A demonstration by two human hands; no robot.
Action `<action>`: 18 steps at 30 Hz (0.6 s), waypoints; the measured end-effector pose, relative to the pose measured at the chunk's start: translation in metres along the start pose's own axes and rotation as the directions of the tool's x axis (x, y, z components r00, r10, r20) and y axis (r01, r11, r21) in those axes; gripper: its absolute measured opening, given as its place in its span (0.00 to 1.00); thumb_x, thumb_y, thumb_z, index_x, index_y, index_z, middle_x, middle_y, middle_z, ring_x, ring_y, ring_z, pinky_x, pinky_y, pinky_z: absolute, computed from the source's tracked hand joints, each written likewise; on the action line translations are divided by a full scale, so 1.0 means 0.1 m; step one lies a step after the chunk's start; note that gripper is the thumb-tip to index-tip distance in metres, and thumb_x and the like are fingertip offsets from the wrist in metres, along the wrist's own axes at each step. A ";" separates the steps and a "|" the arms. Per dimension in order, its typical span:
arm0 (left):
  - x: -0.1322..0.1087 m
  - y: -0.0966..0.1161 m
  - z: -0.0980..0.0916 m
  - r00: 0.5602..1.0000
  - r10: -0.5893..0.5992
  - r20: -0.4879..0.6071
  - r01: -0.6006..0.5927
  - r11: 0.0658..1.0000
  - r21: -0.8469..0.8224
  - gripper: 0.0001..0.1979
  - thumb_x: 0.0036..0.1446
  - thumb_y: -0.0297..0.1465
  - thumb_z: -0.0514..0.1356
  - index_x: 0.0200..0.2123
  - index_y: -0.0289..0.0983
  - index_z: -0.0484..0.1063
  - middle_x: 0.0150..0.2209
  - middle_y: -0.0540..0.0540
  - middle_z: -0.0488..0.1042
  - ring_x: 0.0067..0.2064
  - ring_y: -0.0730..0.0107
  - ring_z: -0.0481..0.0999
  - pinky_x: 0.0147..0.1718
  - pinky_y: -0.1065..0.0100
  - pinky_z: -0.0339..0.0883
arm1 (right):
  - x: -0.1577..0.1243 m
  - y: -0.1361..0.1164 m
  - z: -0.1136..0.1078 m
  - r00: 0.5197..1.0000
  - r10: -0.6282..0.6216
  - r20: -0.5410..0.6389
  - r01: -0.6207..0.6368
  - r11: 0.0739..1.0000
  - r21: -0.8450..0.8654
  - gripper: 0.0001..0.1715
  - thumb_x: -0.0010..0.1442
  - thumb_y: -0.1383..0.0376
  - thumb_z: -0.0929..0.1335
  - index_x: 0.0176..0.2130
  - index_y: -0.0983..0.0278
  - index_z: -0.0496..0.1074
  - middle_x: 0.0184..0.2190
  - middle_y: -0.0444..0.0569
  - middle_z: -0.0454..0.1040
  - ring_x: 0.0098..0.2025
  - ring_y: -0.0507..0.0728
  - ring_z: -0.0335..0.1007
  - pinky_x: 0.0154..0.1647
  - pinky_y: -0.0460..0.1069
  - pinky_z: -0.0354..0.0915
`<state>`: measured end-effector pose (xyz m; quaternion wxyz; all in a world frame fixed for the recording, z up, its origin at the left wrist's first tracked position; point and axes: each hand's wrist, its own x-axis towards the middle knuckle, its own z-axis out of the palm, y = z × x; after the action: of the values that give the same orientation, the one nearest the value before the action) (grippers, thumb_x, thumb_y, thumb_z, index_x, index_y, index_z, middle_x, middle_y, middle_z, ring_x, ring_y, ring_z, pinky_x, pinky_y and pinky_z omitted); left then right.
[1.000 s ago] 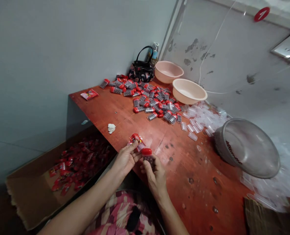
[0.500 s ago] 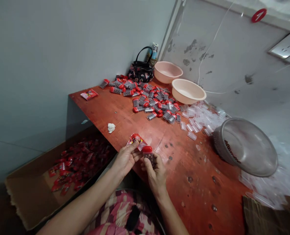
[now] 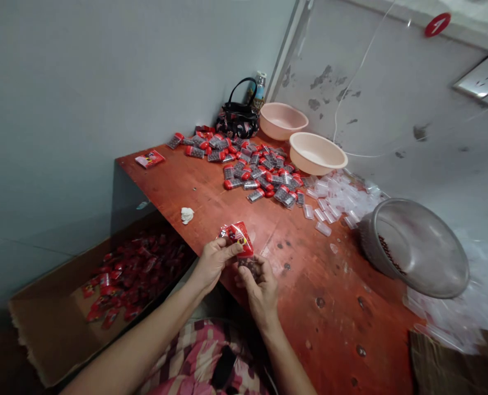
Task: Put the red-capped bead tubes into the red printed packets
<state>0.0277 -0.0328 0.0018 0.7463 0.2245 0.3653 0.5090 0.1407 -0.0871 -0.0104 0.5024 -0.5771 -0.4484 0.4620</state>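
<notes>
Scuffed grey walls (image 3: 104, 99) close in on a red-stained wooden worktop (image 3: 321, 274), and just over its near edge the left hand (image 3: 214, 263) pinches a red printed packet (image 3: 239, 238) between thumb and fingers, while the right hand (image 3: 261, 291) curls shut around a tube of dark beads (image 3: 248, 266), its upper end hidden by the packet. Farther up the worktop lies a heap of red-capped clear tubes (image 3: 252, 173), beside scattered empty clear tubes (image 3: 334, 197). Two pale pink basins (image 3: 315, 153), a black handbag (image 3: 237, 120) and a tilted steel strainer (image 3: 412, 247) holding dark beads sit beyond, and a cardboard box (image 3: 62, 323) of red packets stands below the worktop's left edge
</notes>
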 end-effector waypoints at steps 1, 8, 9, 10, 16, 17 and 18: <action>0.00 0.00 0.00 1.000 -0.005 0.003 0.005 1.000 0.011 0.10 0.41 0.29 0.65 0.29 0.31 0.72 0.26 0.46 0.75 0.26 0.70 0.73 0.31 0.68 0.66 | 0.00 0.01 0.00 1.000 -0.013 -0.012 0.013 1.000 -0.007 0.19 0.53 0.61 0.67 0.44 0.62 0.61 0.28 0.44 0.71 0.24 0.51 0.68 0.25 0.46 0.69; 0.01 -0.02 -0.02 0.994 -0.100 0.054 0.096 0.993 0.072 0.09 0.42 0.31 0.64 0.25 0.30 0.74 0.22 0.45 0.74 0.24 0.70 0.72 0.26 0.70 0.65 | 0.03 0.01 -0.01 0.999 0.035 0.012 -0.036 0.992 0.119 0.18 0.51 0.61 0.68 0.40 0.61 0.59 0.25 0.41 0.71 0.22 0.51 0.69 0.23 0.45 0.68; 0.01 -0.01 -0.03 0.990 -0.116 0.078 0.108 0.990 0.092 0.09 0.42 0.32 0.64 0.25 0.29 0.74 0.22 0.44 0.74 0.23 0.70 0.72 0.24 0.70 0.64 | 0.03 0.00 -0.01 0.997 0.063 0.045 -0.070 0.982 0.177 0.18 0.51 0.61 0.68 0.39 0.61 0.58 0.24 0.40 0.70 0.22 0.50 0.69 0.21 0.45 0.68; 0.01 0.00 -0.04 0.986 -0.132 0.105 0.120 0.986 0.113 0.10 0.43 0.32 0.63 0.25 0.29 0.74 0.21 0.44 0.74 0.22 0.70 0.71 0.22 0.71 0.63 | 0.04 -0.01 -0.01 0.993 0.086 0.080 -0.102 0.968 0.229 0.17 0.51 0.61 0.68 0.38 0.61 0.57 0.23 0.39 0.70 0.21 0.50 0.69 0.20 0.44 0.67; 0.04 0.00 -0.04 0.989 -0.118 0.093 0.099 0.978 0.186 0.08 0.42 0.30 0.64 0.24 0.29 0.74 0.22 0.44 0.74 0.23 0.71 0.71 0.23 0.72 0.63 | 0.05 0.01 -0.03 0.998 0.056 0.015 -0.058 0.985 0.162 0.17 0.51 0.62 0.68 0.37 0.61 0.57 0.21 0.38 0.70 0.21 0.50 0.69 0.21 0.44 0.67; 0.04 0.00 -0.04 0.991 -0.111 0.076 0.096 0.979 0.180 0.08 0.42 0.30 0.64 0.25 0.29 0.74 0.22 0.44 0.74 0.24 0.71 0.72 0.24 0.72 0.64 | 0.06 0.01 -0.03 0.999 0.042 -0.004 -0.041 0.990 0.134 0.17 0.51 0.62 0.68 0.37 0.61 0.57 0.22 0.38 0.70 0.21 0.50 0.69 0.22 0.44 0.68; 0.03 -0.01 -0.03 0.991 -0.114 0.074 0.100 0.980 0.170 0.08 0.43 0.30 0.63 0.26 0.29 0.74 0.23 0.44 0.74 0.23 0.71 0.71 0.23 0.71 0.64 | 0.06 0.01 -0.03 0.999 0.039 -0.006 -0.038 0.991 0.131 0.17 0.51 0.62 0.68 0.37 0.61 0.57 0.22 0.38 0.70 0.21 0.50 0.69 0.22 0.45 0.68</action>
<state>0.0267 -0.0301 -0.0016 0.7660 0.2870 0.3866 0.4260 0.1446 -0.0817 -0.0112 0.5321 -0.5533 -0.4038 0.4977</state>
